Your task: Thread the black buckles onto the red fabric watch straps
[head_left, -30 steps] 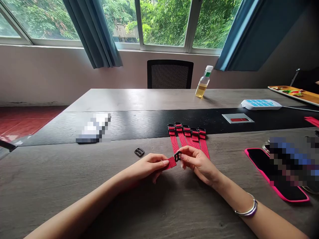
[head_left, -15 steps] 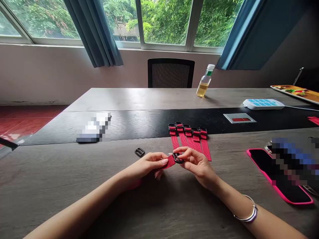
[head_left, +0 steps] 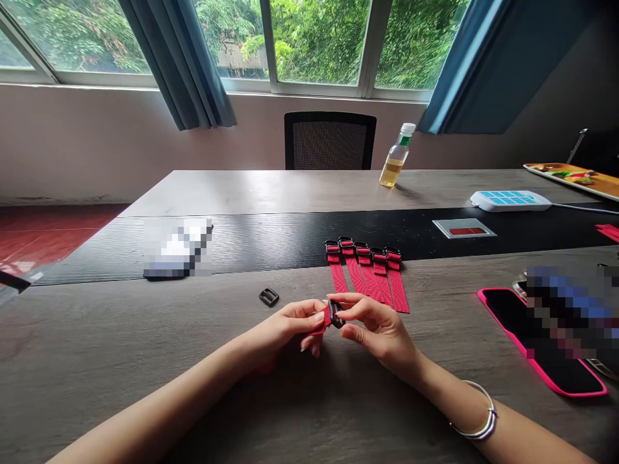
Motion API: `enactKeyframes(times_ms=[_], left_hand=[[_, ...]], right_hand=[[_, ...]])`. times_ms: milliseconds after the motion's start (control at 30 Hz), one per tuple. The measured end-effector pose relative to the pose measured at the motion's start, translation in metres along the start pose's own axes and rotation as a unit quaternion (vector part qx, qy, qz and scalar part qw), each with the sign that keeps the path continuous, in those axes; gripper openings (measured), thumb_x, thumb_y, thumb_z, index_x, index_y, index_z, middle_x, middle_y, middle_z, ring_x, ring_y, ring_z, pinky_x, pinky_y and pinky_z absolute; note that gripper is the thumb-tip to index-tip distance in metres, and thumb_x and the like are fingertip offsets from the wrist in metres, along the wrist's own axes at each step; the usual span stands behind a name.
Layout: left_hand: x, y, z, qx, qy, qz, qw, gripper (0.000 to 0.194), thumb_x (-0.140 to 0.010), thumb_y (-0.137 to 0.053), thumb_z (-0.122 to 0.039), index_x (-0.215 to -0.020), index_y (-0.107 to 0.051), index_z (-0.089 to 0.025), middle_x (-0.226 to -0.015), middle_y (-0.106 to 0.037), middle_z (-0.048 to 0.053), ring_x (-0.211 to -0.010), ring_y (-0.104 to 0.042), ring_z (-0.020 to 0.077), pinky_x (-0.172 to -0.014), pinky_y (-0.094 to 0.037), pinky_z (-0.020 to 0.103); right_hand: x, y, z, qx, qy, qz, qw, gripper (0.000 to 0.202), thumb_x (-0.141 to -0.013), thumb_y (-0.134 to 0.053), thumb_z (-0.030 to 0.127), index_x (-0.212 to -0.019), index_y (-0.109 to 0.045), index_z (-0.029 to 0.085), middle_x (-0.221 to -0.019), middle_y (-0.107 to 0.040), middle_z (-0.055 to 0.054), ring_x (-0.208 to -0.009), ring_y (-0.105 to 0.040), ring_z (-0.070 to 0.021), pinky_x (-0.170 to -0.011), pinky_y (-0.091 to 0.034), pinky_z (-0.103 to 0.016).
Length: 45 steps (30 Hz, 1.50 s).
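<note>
My left hand (head_left: 294, 325) pinches a red webbing strap (head_left: 321, 327) near its end, thumb on top. A black slide buckle (head_left: 335, 314) sits at that end of the strap, tilted up on edge. Fingers of my right hand (head_left: 380, 328) hold the buckle from the right, with the thumb a little below it. How far the webbing passes through the buckle is hidden by the fingers. Just left of my hands a loose black slide buckle (head_left: 269, 297) lies on the table. Beyond them several red straps (head_left: 397, 283) lie side by side, each with a black buckle at its far end.
A pink-edged phone (head_left: 546, 348) lies at the right beside a blurred object. Farther back are a small framed card (head_left: 464, 229), a white power strip (head_left: 510, 201), and a bottle (head_left: 395, 161). A blurred item (head_left: 178, 248) sits at the left on the dark band.
The buckle has turned more on edge and shifted slightly left and toward my left hand. My right hand has moved left with it, its thumb lower now.
</note>
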<state>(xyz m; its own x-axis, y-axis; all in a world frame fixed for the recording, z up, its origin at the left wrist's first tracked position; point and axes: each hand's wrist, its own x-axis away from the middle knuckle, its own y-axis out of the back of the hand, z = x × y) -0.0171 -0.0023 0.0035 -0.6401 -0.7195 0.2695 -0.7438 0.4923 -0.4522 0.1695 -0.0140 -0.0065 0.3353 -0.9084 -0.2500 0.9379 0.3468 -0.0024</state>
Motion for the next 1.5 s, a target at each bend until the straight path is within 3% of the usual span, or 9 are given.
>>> enactKeyframes(times_ms=[100, 300, 500, 833, 967, 1067, 1167, 1333, 1500], left_hand=[[-0.0003, -0.0004, 0.0007, -0.028, -0.006, -0.008, 1.0, 0.025, -0.079, -0.062, -0.036, -0.068, -0.053, -0.015, -0.046, -0.043, -0.005, -0.048, -0.043, 0.009, -0.056, -0.038, 0.02], [-0.001, -0.0024, 0.0005, -0.081, -0.03, -0.06, 0.994, 0.033, -0.075, -0.062, -0.04, -0.059, -0.049, -0.015, -0.043, -0.038, -0.006, -0.044, -0.045, 0.0086, -0.047, -0.032, 0.018], [-0.0025, -0.0044, 0.0012, -0.098, -0.036, -0.064, 0.993, 0.038, -0.069, -0.066, -0.049, -0.06, -0.051, -0.015, -0.042, -0.035, -0.008, -0.041, -0.035, 0.0073, -0.042, -0.038, 0.019], [-0.0049, -0.0014, 0.007, -0.105, -0.024, -0.062, 0.992, 0.042, -0.067, -0.067, -0.053, -0.064, -0.05, -0.015, -0.047, -0.047, -0.005, -0.042, -0.043, 0.0084, -0.042, -0.041, 0.02], [-0.0057, -0.0017, 0.007, -0.116, -0.023, -0.06, 0.991, 0.042, -0.068, -0.066, -0.054, -0.067, -0.051, -0.015, -0.047, -0.047, -0.006, -0.041, -0.043, 0.0083, -0.042, -0.041, 0.019], [-0.0056, -0.002, 0.0061, -0.117, -0.02, -0.065, 0.991, 0.041, -0.068, -0.065, -0.054, -0.068, -0.052, -0.015, -0.047, -0.047, -0.005, -0.042, -0.042, 0.0079, -0.043, -0.041, 0.019], [-0.0055, -0.002, 0.0052, -0.115, -0.019, -0.063, 0.991, 0.04, -0.068, -0.067, -0.052, -0.067, -0.052, -0.015, -0.048, -0.047, -0.005, -0.043, -0.042, 0.0082, -0.044, -0.041, 0.02], [-0.0054, -0.0032, 0.0035, -0.106, -0.012, -0.06, 0.992, 0.041, -0.064, -0.069, -0.052, -0.067, -0.053, -0.014, -0.051, -0.046, -0.005, -0.045, -0.041, 0.008, -0.045, -0.043, 0.021], [-0.005, -0.0032, 0.0048, -0.101, -0.009, -0.057, 0.993, 0.038, -0.066, -0.069, -0.05, -0.068, -0.053, -0.015, -0.051, -0.046, -0.005, -0.046, -0.041, 0.0083, -0.046, -0.043, 0.021]], right_hand=[[0.0, -0.001, 0.0004, 0.005, -0.009, -0.01, 1.0, 0.01, -0.073, -0.071, 0.028, -0.08, -0.065, 0.024, -0.107, -0.066, -0.006, -0.104, -0.059, -0.0215, -0.095, -0.044, -0.041], [-0.0002, -0.0033, 0.0025, 0.039, -0.028, -0.006, 0.999, 0.035, -0.073, -0.071, 0.027, -0.106, -0.06, 0.024, -0.105, -0.067, -0.005, -0.1, -0.062, -0.0206, -0.091, -0.049, -0.038], [0.001, -0.0041, 0.0018, 0.078, -0.03, 0.015, 0.996, 0.034, -0.073, -0.07, 0.027, -0.107, -0.063, 0.023, -0.104, -0.068, -0.005, -0.101, -0.062, -0.0224, -0.091, -0.049, -0.039], [-0.0014, -0.0029, 0.0053, 0.06, -0.056, 0.045, 0.996, 0.031, -0.072, -0.07, 0.026, -0.102, -0.061, 0.025, -0.1, -0.067, -0.003, -0.097, -0.062, -0.0205, -0.091, -0.048, -0.038], [-0.0029, -0.0033, 0.0033, 0.056, -0.102, 0.024, 0.993, 0.032, -0.07, -0.071, 0.028, -0.1, -0.059, 0.024, -0.099, -0.064, -0.003, -0.091, -0.061, -0.0184, -0.086, -0.048, -0.037], [-0.0036, -0.003, 0.0015, 0.074, -0.076, 0.003, 0.994, 0.033, -0.068, -0.072, 0.03, -0.097, -0.059, 0.025, -0.106, -0.06, -0.003, -0.093, -0.057, -0.0182, -0.083, -0.048, -0.034], [-0.004, -0.0022, 0.001, 0.098, -0.06, -0.002, 0.993, 0.031, -0.067, -0.073, 0.031, -0.094, -0.059, 0.025, -0.098, -0.059, -0.002, -0.091, -0.055, -0.0179, -0.078, -0.047, -0.031], [-0.0031, -0.0013, 0.0007, 0.092, -0.108, 0.009, 0.99, 0.032, -0.066, -0.073, 0.035, -0.094, -0.061, 0.024, -0.081, -0.059, 0.0, -0.076, -0.055, -0.0152, -0.075, -0.046, -0.032], [-0.0019, -0.0015, -0.0003, 0.07, -0.112, 0.013, 0.991, 0.03, -0.069, -0.071, 0.036, -0.095, -0.061, 0.024, -0.082, -0.061, -0.001, -0.075, -0.055, -0.0153, -0.074, -0.046, -0.033]])
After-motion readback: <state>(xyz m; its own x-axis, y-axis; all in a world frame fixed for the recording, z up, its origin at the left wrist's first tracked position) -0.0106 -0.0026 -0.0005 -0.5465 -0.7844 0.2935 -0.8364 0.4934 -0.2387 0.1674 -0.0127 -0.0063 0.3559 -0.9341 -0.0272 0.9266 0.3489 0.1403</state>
